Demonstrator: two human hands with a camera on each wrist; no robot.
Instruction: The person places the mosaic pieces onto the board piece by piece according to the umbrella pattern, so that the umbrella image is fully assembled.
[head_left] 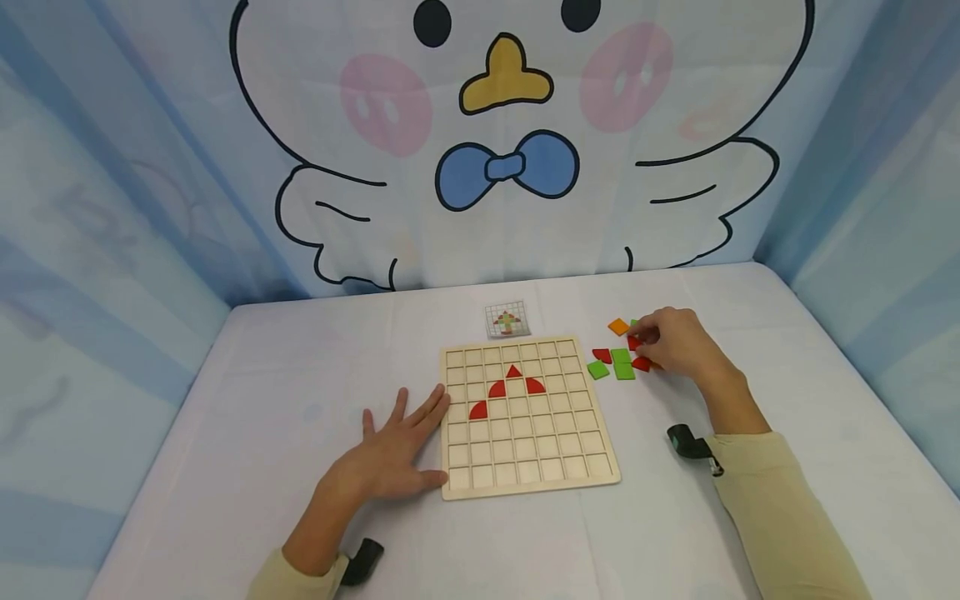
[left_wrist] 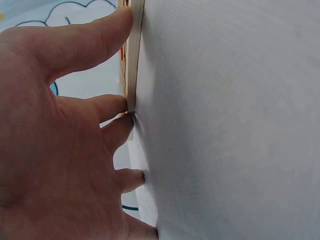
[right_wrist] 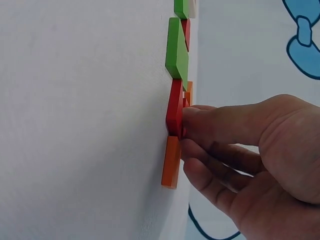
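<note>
A wooden grid board [head_left: 533, 491] lies on the table with three red quarter-round pieces, one of them [head_left: 478, 410] lowest, and a red triangle [head_left: 513, 372] in its squares. Along the board's left edge rests my left hand [head_left: 393, 458], fingers spread; its thumb and fingertips touch the edge in the left wrist view. To the right of the board my right hand [head_left: 678, 343] reaches into loose pieces, thumb and fingertips pinching a small red piece [head_left: 633, 342], its shape partly hidden. In the right wrist view, another red piece [right_wrist: 175, 107] stands right before the fingertips.
Green squares [head_left: 625, 371], a red quarter-round [head_left: 602, 356], another red piece [head_left: 641, 364] and an orange piece [head_left: 618, 327] lie right of the board. Behind the board is a small pattern card [head_left: 507, 319]. Printed curtains [head_left: 510, 242] enclose the table.
</note>
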